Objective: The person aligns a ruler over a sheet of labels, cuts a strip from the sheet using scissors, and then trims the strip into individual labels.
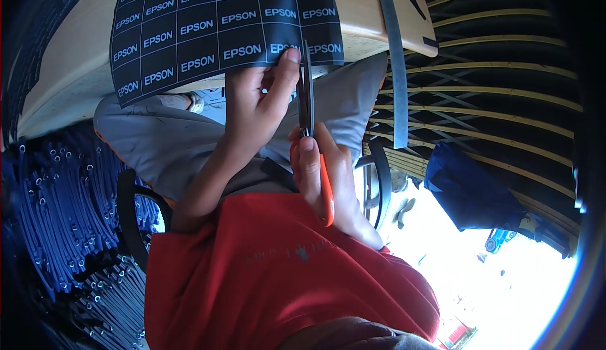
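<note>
A dark sheet (pixel 197 27) printed with rows of white EPSON labels in a thin-lined grid lies over the table edge. My left hand (pixel 264 94) pinches its near edge, thumb on top and fingers underneath. Orange-handled scissors (pixel 326 192) are in my right hand (pixel 334 167), blades pointing away from me. The blades look nearly closed and overlap the sheet's near edge, close beside my left thumb, along the line left of the last label column. Whether the sheet is cut there I cannot make out.
The pale wooden table (pixel 363 9) carries a long grey strip (pixel 394 66) hanging over its right side. Bundles of blue straps (pixel 72 205) with metal rings and grey straps (pixel 113 299) lie at left. A folding slatted gate (pixel 486 66) and a blue cloth (pixel 467 189) are at right.
</note>
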A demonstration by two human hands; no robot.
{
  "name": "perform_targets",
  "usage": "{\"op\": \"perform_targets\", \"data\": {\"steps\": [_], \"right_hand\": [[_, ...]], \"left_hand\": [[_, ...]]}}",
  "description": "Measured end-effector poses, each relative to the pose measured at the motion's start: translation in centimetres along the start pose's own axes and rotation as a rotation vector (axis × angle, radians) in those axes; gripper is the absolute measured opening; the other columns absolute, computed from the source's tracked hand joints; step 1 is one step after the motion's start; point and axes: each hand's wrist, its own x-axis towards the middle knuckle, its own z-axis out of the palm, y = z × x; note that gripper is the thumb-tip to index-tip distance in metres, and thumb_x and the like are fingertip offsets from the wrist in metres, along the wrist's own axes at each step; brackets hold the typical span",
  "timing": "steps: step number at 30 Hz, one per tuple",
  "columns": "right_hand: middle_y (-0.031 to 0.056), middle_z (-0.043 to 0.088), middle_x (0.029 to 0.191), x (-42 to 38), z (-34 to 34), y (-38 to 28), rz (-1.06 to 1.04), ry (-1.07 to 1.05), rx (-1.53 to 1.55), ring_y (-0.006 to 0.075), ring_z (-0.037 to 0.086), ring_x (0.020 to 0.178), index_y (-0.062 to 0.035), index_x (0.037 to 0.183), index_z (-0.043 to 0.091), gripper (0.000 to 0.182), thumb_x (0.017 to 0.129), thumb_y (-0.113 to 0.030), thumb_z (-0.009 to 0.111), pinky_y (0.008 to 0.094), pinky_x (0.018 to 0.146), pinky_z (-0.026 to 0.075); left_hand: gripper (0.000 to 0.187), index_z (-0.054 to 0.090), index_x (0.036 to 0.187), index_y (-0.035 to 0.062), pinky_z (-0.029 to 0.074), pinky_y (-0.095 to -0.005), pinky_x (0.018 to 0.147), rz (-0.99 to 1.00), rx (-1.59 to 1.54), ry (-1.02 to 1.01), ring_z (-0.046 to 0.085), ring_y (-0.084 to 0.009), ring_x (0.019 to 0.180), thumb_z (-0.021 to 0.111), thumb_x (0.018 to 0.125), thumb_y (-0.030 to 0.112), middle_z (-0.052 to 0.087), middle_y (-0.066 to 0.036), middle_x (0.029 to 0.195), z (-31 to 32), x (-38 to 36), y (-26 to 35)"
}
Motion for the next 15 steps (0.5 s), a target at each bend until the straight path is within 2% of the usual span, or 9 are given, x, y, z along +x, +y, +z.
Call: {"op": "perform_targets", "data": {"steps": [15], "right_hand": [[0.0153, 0.055, 0.055, 0.25, -0.44, -0.45, 0.010, -0.006, 0.033, 0.0371, 0.061, 0.051, 0.0013, 0.098, 0.056, 0.026, 0.102, -0.022, 0.044, 0.0403, 0.051, 0.046]], "left_hand": [[0.016, 0.060, 0.091, 0.0027, 0.035, -0.0219, 0.048, 0.028, -0.140, -0.008, 0.048, -0.0042, 0.052, 0.055, 0.100, 0.015, 0.054, 0.001, 0.063, 0.62, -0.68, -0.15]]}}
